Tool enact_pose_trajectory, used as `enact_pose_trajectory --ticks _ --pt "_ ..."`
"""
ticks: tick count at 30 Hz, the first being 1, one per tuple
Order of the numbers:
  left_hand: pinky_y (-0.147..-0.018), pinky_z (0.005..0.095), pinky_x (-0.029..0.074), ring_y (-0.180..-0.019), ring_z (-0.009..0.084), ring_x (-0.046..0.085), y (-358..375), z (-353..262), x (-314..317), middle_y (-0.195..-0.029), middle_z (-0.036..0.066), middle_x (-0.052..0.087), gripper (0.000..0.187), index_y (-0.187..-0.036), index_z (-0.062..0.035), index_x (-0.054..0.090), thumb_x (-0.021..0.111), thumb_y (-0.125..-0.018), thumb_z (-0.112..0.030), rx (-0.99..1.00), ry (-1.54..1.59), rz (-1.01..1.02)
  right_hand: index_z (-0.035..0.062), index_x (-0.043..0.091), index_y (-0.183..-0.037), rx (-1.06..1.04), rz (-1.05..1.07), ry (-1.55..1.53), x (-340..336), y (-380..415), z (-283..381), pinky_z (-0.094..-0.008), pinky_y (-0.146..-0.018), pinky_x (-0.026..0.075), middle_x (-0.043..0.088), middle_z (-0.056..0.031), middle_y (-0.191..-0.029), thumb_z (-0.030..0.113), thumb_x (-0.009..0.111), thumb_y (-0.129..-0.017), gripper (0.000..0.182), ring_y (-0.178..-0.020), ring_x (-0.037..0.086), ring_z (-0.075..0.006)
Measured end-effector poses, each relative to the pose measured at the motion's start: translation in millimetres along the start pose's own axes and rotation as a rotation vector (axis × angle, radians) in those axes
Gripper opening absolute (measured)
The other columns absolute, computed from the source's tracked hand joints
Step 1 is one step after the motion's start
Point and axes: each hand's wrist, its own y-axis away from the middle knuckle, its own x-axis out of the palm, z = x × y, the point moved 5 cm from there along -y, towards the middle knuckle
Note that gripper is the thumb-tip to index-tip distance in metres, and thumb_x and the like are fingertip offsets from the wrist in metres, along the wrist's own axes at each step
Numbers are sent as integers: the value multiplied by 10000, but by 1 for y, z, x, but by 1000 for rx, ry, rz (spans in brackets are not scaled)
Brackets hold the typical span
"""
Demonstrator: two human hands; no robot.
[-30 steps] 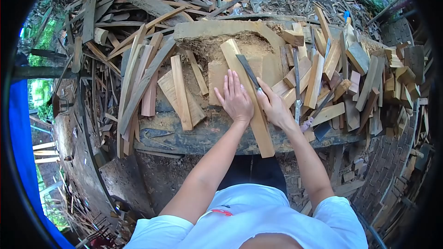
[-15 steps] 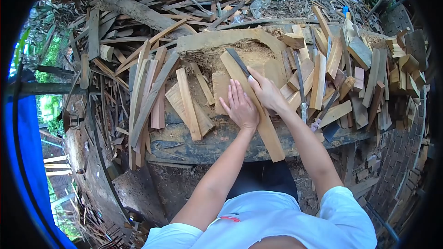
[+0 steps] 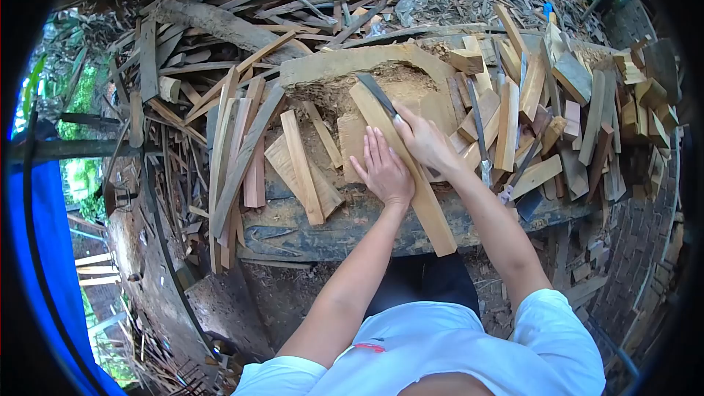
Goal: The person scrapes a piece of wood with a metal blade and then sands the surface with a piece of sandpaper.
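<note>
A long light-brown plank [image 3: 431, 220] lies at a slant across the worn wooden bench, its near end sticking out past the bench's front edge. My left hand [image 3: 384, 172] rests flat on the plank's left side with its fingers spread. Over the plank's right side, my right hand [image 3: 425, 139] is closed, with an extended finger along a dark narrow strip [image 3: 376, 94] that lies on the plank's upper part. What else the right palm covers is hidden. Flat wood pieces lie beneath and beside the plank.
Long sticks [image 3: 253, 154] lean at the bench's left. Many cut blocks [image 3: 539, 92] crowd its right side, with a metal bar [image 3: 478, 125] among them. Scrap wood [image 3: 220, 26] is heaped behind. The bench's front edge [image 3: 315, 238] is near my body.
The whole view has shifted slightly. My hands and the plank look nearly the same, with my right hand a little lower along the dark strip.
</note>
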Motion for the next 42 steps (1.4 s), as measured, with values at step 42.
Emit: enact_pose_trajectory --ticks 42 --pt "-1218 511 86 -1434 175 372 -2 10 11 -1584 -11 369 521 -1522 -143 377 344 -1013 -248 16 -43 -34 111 359 -1501 338 -423 -79 -74 49 -114 -509 -954 459 599 -303 -1243 424 464 -988 610 -1150 588 -453"
